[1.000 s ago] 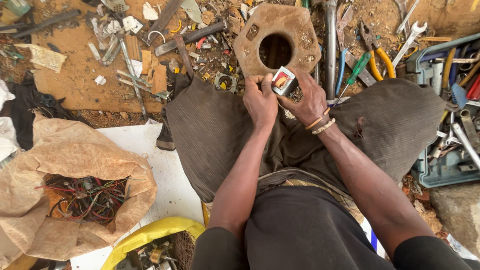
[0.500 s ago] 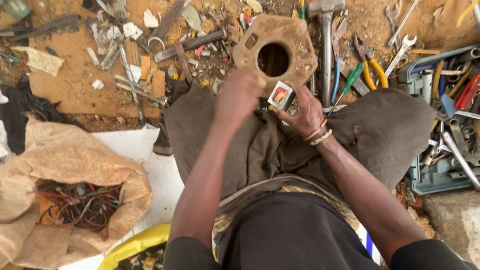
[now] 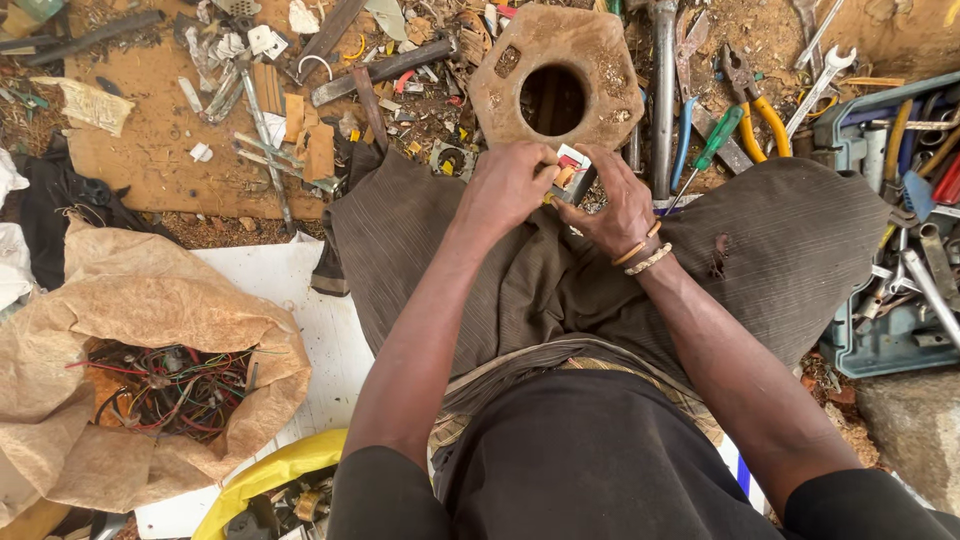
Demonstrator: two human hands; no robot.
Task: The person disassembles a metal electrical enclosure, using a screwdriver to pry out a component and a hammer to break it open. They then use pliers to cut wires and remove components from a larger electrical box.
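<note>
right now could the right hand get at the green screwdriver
Probably yes. The right hand is busy holding a small part with the left hand, but the green screwdriver lies just beside it on the ground, uncovered.

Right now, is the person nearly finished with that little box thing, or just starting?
Looks like the middle. Done: a sack already holds a tangle of wires. In hand: both hands, left hand and right hand, grip one small part. Left: plenty of scrap lies on the ground.
</note>
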